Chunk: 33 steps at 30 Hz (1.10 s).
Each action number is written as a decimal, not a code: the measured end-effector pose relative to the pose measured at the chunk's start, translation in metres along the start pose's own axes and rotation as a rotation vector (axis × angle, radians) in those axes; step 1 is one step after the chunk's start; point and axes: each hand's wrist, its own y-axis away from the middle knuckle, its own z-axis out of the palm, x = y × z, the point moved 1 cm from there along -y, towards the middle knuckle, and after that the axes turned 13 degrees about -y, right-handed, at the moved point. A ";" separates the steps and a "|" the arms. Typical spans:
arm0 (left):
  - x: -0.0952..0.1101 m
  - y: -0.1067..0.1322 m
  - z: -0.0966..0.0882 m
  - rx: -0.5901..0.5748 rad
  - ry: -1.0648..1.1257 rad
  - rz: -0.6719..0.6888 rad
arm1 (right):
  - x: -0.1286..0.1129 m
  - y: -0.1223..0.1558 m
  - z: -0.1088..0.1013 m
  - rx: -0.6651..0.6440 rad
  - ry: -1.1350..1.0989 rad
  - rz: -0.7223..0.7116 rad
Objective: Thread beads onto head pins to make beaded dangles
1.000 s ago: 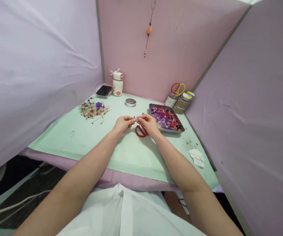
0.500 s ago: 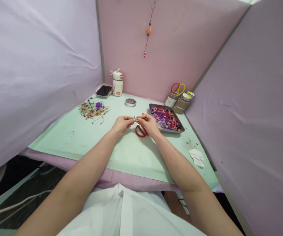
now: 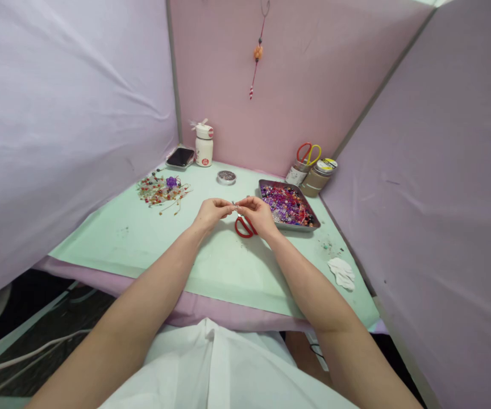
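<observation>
Left of the rectangular grey metal bead tray, left hand and right hand were together, fingertips pinching a tiny silvery piece between them, long axis indiscernible, right hand nearer tray.

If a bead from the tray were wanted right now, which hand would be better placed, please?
Probably the right hand: it is beside the tray, while the left hand is farther away.

Soft, even light; faint shadows on the tabletop; edges stretched.
</observation>
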 end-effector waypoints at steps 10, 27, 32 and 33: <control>0.009 0.006 0.001 0.059 -0.020 0.007 | -0.001 0.001 0.001 0.015 0.050 -0.008; 0.002 0.004 0.005 -0.082 0.120 0.097 | 0.003 0.001 0.000 -0.080 0.204 -0.143; 0.004 0.004 0.006 -0.063 0.130 0.111 | 0.001 0.001 0.001 -0.090 0.253 -0.186; 0.004 0.004 0.006 -0.059 0.127 0.121 | 0.001 0.001 0.001 -0.079 0.245 -0.176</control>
